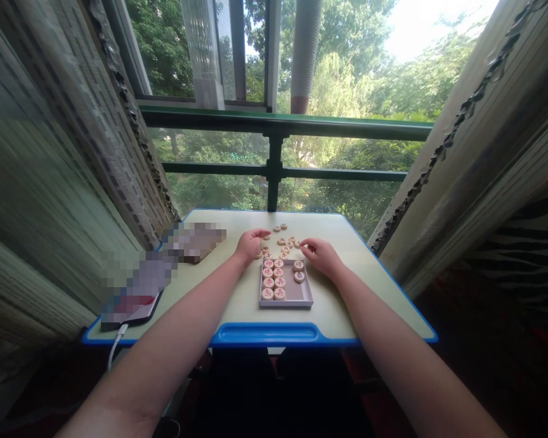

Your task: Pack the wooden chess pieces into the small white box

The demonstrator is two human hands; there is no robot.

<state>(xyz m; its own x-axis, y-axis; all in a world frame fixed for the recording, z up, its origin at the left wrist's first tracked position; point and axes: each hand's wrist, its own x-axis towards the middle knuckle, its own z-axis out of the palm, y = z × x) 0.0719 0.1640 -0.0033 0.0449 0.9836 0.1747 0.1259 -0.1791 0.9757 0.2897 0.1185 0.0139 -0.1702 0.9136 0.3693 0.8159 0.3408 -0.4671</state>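
Round wooden Chinese chess pieces lie loose on the table beyond a shallow open box (286, 304). Inside the box, red-marked pieces (280, 282) stand in two columns on the left, and two dark-marked pieces (298, 277) are at the right. My left hand (250, 246) is left of the loose group, its fingers stretched out over a Chinese chess piece (266, 238). To the right, my right hand (322, 254) has its fingers bent together, the tips at the edge of another Chinese chess piece (296, 244).
The pale table (347, 304) has a blue rim and a blue front groove (267, 332). At the left lie a phone-like device (141, 309) with a white cable (115, 347) and a blurred flat object (201, 243). Curtains flank the table; a green railing (347, 126) stands behind.
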